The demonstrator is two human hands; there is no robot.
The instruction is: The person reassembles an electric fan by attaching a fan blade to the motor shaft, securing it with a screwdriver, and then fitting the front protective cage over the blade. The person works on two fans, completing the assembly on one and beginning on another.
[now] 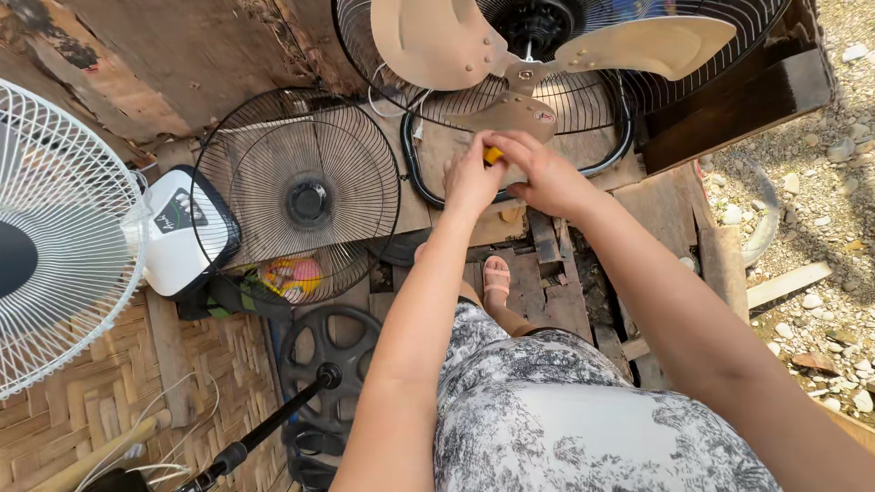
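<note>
I am holding a small yellow tool [493, 155] between my left hand [471, 179] and my right hand [547, 175], fingers of both closed around it; it is sitting just below the beige fan blades [510, 55], over the black rear grille [583, 91]; another black grille [301, 196] is lying to the left.
</note>
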